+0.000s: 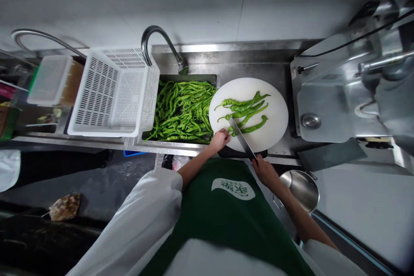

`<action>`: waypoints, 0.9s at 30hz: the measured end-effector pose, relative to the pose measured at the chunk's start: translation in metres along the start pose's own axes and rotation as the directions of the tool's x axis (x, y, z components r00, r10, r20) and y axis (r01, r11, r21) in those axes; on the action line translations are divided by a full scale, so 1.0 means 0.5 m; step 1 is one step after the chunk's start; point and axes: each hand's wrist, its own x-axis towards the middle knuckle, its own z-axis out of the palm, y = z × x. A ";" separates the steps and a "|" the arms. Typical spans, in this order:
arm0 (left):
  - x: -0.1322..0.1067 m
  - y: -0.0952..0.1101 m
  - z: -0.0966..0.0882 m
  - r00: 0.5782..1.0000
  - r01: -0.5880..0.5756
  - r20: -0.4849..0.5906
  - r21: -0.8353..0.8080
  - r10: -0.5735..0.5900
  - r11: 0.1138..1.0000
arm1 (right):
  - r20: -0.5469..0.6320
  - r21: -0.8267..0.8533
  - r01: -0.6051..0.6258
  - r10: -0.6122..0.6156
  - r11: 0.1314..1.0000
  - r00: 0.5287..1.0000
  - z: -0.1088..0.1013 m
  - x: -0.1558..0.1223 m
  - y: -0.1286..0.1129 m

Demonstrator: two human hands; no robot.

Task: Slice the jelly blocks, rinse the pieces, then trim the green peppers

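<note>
Several long green chili peppers lie side by side on a round white cutting board. At the board's lower left edge, my left hand is closed on the stem end of the nearest chili pepper. My right hand grips the handle of a kitchen knife. Its blade slants up and left across the board, the tip by the peppers' stem ends and close to my left fingers. Whether the edge touches a pepper, I cannot tell.
Left of the board, a sink basin holds a heap of green chili peppers, under a curved faucet. A white plastic basket stands beyond it. To the right are a metal machine and, lower, a steel pot.
</note>
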 end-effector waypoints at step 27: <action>0.077 -0.038 -0.074 0.815 0.161 -0.330 -0.661 -0.476 0.733 | -0.127 0.119 -0.042 0.057 0.992 0.990 -0.018 -0.007 -0.078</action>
